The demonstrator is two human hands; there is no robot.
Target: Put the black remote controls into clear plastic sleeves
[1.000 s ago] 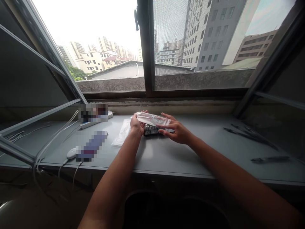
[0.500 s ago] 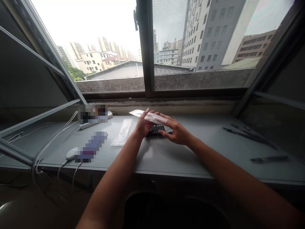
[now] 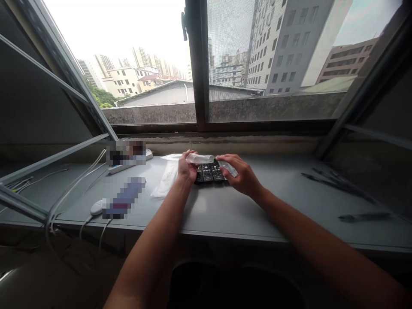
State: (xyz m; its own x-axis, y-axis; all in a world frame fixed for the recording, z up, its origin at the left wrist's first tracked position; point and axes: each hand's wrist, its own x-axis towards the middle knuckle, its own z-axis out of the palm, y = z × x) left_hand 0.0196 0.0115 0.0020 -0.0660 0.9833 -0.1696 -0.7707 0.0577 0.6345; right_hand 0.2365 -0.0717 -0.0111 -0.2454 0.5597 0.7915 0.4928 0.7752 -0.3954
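Observation:
My left hand (image 3: 187,168) is closed around a clear plastic sleeve (image 3: 200,159), its mouth pointing right. Right of it, my right hand (image 3: 240,172) has thumb and fingers closed on a light grey remote control (image 3: 229,168), partly hidden by the fingers. Black remote controls (image 3: 207,172) lie side by side on the desk between and below both hands; their far ends are covered by the sleeve. Another clear plastic sleeve (image 3: 165,182) lies flat to the left of my left hand.
On the left of the grey desk (image 3: 206,214) are a white power strip (image 3: 130,166), a blurred-out purple item (image 3: 125,199), a white round charger (image 3: 97,207) and loose cables. Dark cables (image 3: 337,186) lie at right. Metal frame posts flank the desk, with a window behind.
My left hand has moved slightly left and turned the sleeve level. My right hand has let go of the sleeve's end and closed on the grey remote control, uncovering the black ones.

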